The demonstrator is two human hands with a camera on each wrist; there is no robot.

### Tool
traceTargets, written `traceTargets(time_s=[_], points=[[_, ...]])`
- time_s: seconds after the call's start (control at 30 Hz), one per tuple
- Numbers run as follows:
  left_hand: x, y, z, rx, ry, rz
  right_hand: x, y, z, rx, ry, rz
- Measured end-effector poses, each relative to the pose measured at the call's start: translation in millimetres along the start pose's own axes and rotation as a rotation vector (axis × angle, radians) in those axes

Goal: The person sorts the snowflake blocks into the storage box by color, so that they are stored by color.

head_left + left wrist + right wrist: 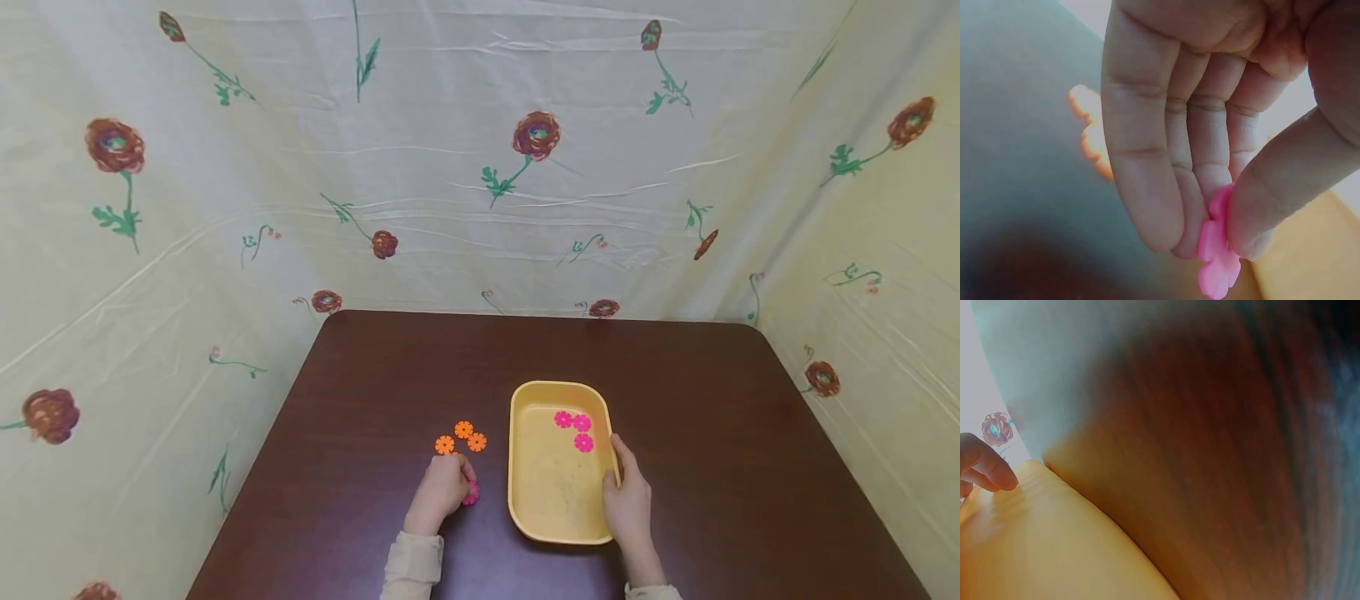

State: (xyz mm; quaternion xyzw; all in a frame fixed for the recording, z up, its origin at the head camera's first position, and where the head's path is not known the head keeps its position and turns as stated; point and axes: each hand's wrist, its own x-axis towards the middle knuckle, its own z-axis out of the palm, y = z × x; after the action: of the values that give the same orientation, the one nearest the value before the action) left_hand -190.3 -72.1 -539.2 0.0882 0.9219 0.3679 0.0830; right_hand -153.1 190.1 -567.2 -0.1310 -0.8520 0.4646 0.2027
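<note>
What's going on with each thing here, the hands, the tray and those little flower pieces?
Left hand: pinches a pink flower piece between thumb and fingers.
Right hand: holds the yellow tray by its right rim.
Yellow tray: upright on the brown table, three pink flower pieces inside.
Orange flower pieces: three, flat on the table, left of the tray.

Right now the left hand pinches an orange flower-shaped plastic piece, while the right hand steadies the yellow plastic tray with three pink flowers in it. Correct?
Not quite: the flower-shaped plastic piece in the left hand is pink, not orange, as the left wrist view shows plainly. The three orange flower pieces lie untouched on the dark brown table. The rest holds: the right hand steadies the yellow plastic tray with three pink flowers in it.
</note>
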Motion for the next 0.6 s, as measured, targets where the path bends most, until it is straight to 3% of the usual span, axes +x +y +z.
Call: traceTargets(time_s=[0.2, 0.43, 0.6], points=[[12.4, 15.2, -12.7, -0.045, 0.026, 0.030, 0, 0, 0, 0.002, 0.003, 0.011], [26.8, 33.0, -17.5, -0.051, 0.122, 0.097, 0, -1, 1, 0.003, 0.000, 0.021], [38.3, 42.9, -16.0, -0.071, 0.145, 0.066, 0, -1, 0, 0.002, -0.008, 0.023]])
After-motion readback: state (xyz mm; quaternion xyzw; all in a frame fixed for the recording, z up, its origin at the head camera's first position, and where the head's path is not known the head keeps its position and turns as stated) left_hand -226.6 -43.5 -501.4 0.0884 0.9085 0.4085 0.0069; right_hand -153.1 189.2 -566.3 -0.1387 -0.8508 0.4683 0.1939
